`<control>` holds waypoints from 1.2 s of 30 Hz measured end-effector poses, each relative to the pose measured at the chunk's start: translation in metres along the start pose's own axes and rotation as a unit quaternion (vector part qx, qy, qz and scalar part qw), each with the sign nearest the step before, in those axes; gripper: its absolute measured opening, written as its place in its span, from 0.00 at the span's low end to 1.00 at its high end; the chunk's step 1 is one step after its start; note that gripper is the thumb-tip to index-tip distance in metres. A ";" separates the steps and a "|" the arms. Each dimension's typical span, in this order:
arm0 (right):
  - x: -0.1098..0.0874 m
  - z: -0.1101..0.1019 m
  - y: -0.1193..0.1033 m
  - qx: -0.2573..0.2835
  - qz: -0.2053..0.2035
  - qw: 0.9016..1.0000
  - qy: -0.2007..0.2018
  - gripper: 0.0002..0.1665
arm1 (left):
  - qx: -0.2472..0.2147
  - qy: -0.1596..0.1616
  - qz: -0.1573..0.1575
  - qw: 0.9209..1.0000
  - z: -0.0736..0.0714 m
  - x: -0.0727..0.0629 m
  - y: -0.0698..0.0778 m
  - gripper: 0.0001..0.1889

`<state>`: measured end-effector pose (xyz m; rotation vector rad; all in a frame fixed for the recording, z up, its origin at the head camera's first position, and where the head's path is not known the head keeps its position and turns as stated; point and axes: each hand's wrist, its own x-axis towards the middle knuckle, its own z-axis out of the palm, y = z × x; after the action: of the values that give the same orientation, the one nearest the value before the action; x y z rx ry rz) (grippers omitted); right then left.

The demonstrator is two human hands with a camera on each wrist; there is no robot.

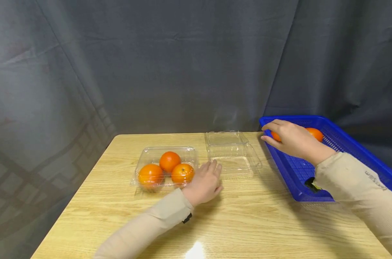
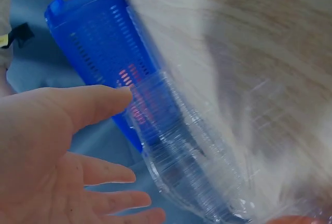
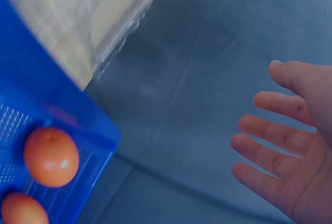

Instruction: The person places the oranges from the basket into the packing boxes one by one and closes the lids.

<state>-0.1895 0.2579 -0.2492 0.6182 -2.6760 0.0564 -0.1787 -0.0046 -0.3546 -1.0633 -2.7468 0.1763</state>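
My left hand (image 1: 204, 182) is low over the table at the right side of a transparent plastic box (image 1: 144, 156), its fingers spread; whether it touches the box I cannot tell. Three oranges (image 1: 170, 161) sit in that box. Beyond the fingertips lies a second transparent clamshell box (image 1: 233, 158) with its lid folded back. In the left wrist view this hand holds nothing. Over the near-left rim of a blue basket (image 1: 281, 169) hovers my right hand (image 1: 294, 138), palm bare and fingers extended in the right wrist view. Two oranges (image 3: 52, 156) lie in the basket below it.
The wooden table (image 1: 247, 223) carries both boxes, with the basket at its right side. A grey curtain (image 1: 183, 72) hangs behind the table's back edge. Something small and dark (image 1: 312, 184) shows at the right sleeve's cuff.
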 end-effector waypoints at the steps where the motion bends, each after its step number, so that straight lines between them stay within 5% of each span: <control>1: 0.001 -0.002 0.004 -0.003 0.018 1.000 -0.013 0.18 | -0.005 -0.005 -0.002 1.000 0.001 0.001 0.001 0.36; 7: 0.010 -0.002 0.031 0.001 0.095 0.993 -0.071 0.22 | 0.001 -0.012 -0.008 1.000 0.010 0.004 0.004 0.37; 16: 0.015 0.005 0.070 0.005 0.140 0.985 -0.101 0.25 | 0.034 0.001 -0.009 0.999 0.016 0.004 0.005 0.33; 21: 0.015 0.013 0.085 0.022 0.178 0.975 -0.131 0.28 | 0.015 0.007 -0.011 1.000 0.020 0.002 0.005 0.32; 36: 0.013 0.056 0.115 0.025 0.171 0.966 -0.195 0.36 | 0.005 0.008 -0.023 1.000 0.020 -0.005 0.006 0.30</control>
<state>-0.2697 0.3489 -0.2900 0.1858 -3.1453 0.1068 -0.1760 -0.0043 -0.3759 -0.9936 -2.7510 0.1740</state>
